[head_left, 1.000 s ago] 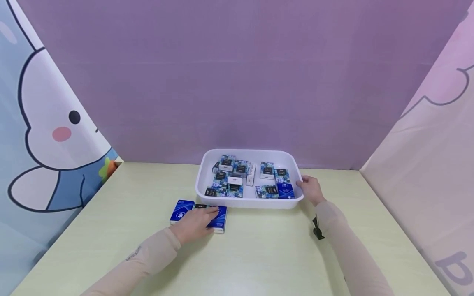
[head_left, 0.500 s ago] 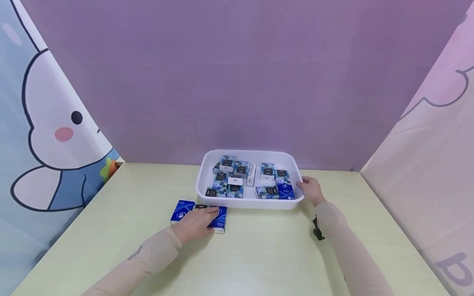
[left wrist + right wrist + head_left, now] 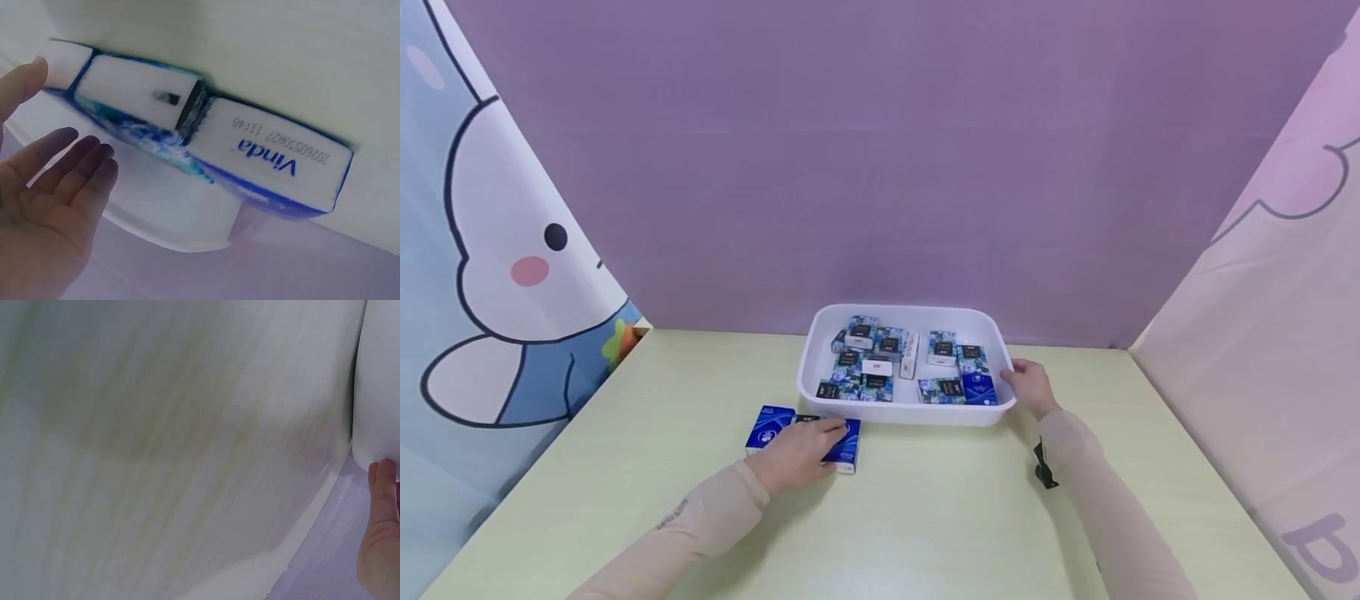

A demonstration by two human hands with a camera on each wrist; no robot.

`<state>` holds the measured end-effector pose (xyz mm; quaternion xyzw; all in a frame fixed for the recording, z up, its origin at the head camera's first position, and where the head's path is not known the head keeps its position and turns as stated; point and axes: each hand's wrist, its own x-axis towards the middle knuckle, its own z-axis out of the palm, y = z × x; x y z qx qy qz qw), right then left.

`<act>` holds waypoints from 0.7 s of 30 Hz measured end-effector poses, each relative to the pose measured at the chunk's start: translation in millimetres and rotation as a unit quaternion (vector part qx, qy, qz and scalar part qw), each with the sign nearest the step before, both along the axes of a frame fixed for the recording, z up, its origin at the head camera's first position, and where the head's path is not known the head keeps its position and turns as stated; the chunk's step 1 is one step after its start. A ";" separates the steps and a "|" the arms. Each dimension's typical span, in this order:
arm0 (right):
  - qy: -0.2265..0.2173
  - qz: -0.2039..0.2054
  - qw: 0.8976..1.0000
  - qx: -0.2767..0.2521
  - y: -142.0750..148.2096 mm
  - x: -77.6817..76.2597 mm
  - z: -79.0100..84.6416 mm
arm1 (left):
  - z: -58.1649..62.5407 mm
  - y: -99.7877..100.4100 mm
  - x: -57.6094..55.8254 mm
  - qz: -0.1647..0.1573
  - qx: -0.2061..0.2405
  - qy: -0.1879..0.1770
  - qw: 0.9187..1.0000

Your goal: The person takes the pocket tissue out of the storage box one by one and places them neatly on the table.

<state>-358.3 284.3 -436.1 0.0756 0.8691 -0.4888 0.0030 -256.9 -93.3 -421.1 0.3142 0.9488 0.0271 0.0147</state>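
Note:
Three Vinda tissue packs stand in a row on the table in front of the tray: a blue pack [image 3: 769, 427], a floral pack [image 3: 140, 90] and another blue pack [image 3: 847, 446]. My left hand [image 3: 799, 454] lies over the row with fingers extended, covering much of the floral pack. In the left wrist view its thumb is by the end blue pack; whether it touches is unclear. My right hand [image 3: 1033, 387] holds the right rim of the white tray [image 3: 917, 412], its fingers [image 3: 382, 494] against the outer wall. Inside the tray lie several floral tissue packs [image 3: 942, 346] and a blue one [image 3: 979, 389].
The pale table [image 3: 925, 517] reaches back to a purple backdrop [image 3: 887, 167]. Printed cloth panels close off the left [image 3: 512, 275] and right [image 3: 1285, 333] sides. A small black item [image 3: 1043, 467] shows beside the right sleeve.
The head view has shifted slightly. Both hands, the tray and the packs keep their places.

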 end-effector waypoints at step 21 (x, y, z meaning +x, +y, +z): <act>0.004 0.002 1.000 0.007 1.6 -0.7 -1.9 | 79.1 12.8 -0.4 -0.032 0.081 0.023 0.996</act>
